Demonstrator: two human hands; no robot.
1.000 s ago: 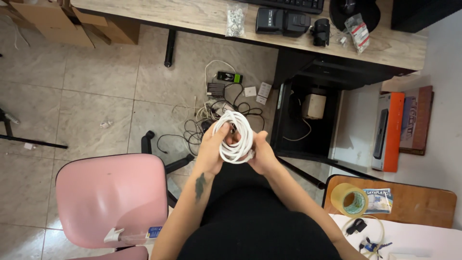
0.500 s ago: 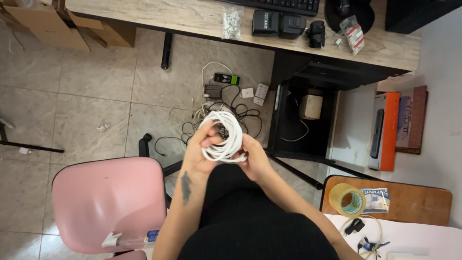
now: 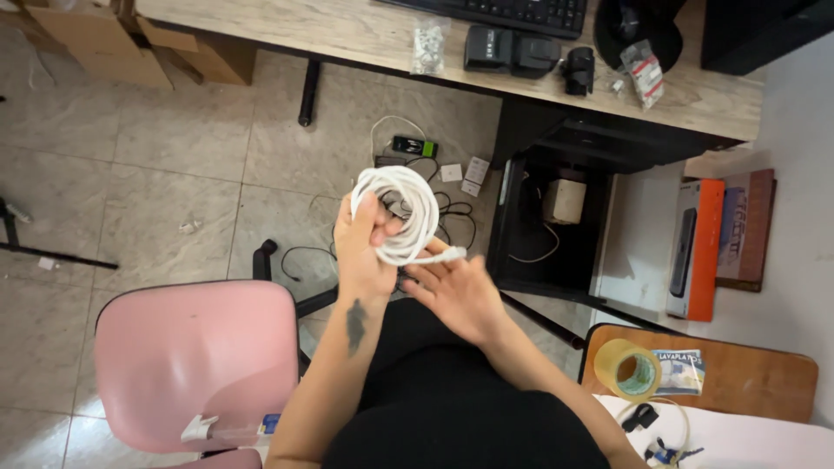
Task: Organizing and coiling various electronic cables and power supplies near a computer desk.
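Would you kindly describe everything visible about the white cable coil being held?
The white cable coil is a round bundle of many loops of smooth, plastic-looking cord, held upright above the tiled floor. The left hand grips its lower left side, thumb through the centre. A short free end with a white plug sticks out at the lower right, resting on the fingertips of the open right hand.

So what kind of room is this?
Probably a home office or workroom: a desk with a keyboard, cardboard boxes, and loose cables on the tiled floor.
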